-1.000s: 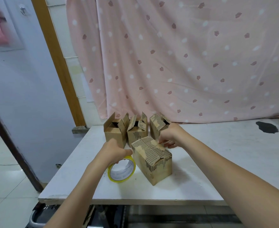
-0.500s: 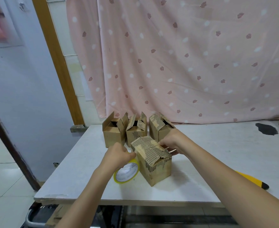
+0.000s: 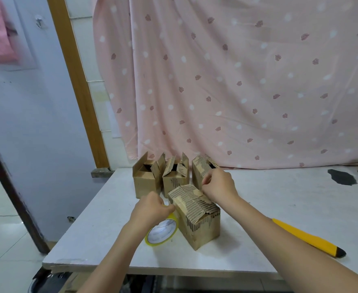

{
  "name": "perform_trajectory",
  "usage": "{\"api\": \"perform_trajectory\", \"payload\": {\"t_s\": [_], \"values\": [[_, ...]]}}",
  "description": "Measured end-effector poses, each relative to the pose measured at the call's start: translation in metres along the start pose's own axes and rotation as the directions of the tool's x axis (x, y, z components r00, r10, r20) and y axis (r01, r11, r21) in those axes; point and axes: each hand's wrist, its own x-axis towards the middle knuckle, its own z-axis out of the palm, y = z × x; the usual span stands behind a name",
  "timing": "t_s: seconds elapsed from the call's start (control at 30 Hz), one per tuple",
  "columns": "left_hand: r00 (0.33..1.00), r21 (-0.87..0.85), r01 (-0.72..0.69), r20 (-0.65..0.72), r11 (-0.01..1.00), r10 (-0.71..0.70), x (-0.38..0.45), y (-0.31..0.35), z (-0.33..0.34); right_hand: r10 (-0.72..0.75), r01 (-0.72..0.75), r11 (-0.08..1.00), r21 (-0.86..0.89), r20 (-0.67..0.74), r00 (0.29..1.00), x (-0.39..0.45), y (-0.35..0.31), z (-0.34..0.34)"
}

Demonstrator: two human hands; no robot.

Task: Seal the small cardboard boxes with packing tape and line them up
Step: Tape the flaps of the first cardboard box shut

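Note:
A small cardboard box [image 3: 197, 223] with its torn flaps folded down stands near the front of the white table [image 3: 279, 208]. My left hand [image 3: 150, 209] grips a yellow-rimmed roll of packing tape [image 3: 162, 232] against the box's left side. My right hand [image 3: 219, 185] is over the box's far top edge, fingers curled as if pinching the tape end; the tape itself is too clear to see. Behind stand three more boxes with open flaps: a left one [image 3: 145, 182], a middle one [image 3: 175, 179] and a right one [image 3: 201, 170], partly hidden by my right hand.
A yellow utility knife [image 3: 307, 237] lies on the table to the right of my right forearm. A dark patch [image 3: 342, 176] marks the table's back right. A pink curtain hangs behind. The table's front edge is close, with floor to the left.
My right hand has risen from the box's right top edge to its far top edge. The left hand with the roll stays at the box's left side. The view shifted slightly.

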Motion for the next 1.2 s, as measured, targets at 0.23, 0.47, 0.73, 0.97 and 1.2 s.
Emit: {"api": "perform_trajectory", "payload": {"t_s": [0.23, 0.47, 0.73, 0.97, 1.2], "values": [[1.0, 0.012, -0.009, 0.019, 1.0, 0.009, 0.001, 0.003, -0.002, -0.113, 0.116, 0.991, -0.065, 0.051, 0.992, -0.007, 0.006, 0.0], [1.0, 0.029, -0.023, 0.012, 0.999, 0.023, 0.001, 0.0, -0.005, -0.042, 0.04, 0.999, 0.028, 0.084, 0.996, 0.001, 0.011, -0.005], [0.999, 0.071, -0.049, 0.027, 0.996, 0.047, 0.004, 0.002, -0.008, -0.014, -0.074, 0.965, 0.251, 0.332, 0.943, 0.008, 0.017, -0.008], [0.997, 0.085, -0.053, 0.061, 0.995, 0.048, 0.008, 0.001, -0.011, -0.012, -0.088, 0.95, 0.299, 0.316, 0.949, 0.016, 0.019, -0.006], [0.995, 0.096, -0.042, 0.097, 0.995, 0.033, 0.01, 0.0, -0.015, -0.038, -0.072, 0.956, 0.283, 0.366, 0.93, 0.019, 0.021, -0.008]]}}
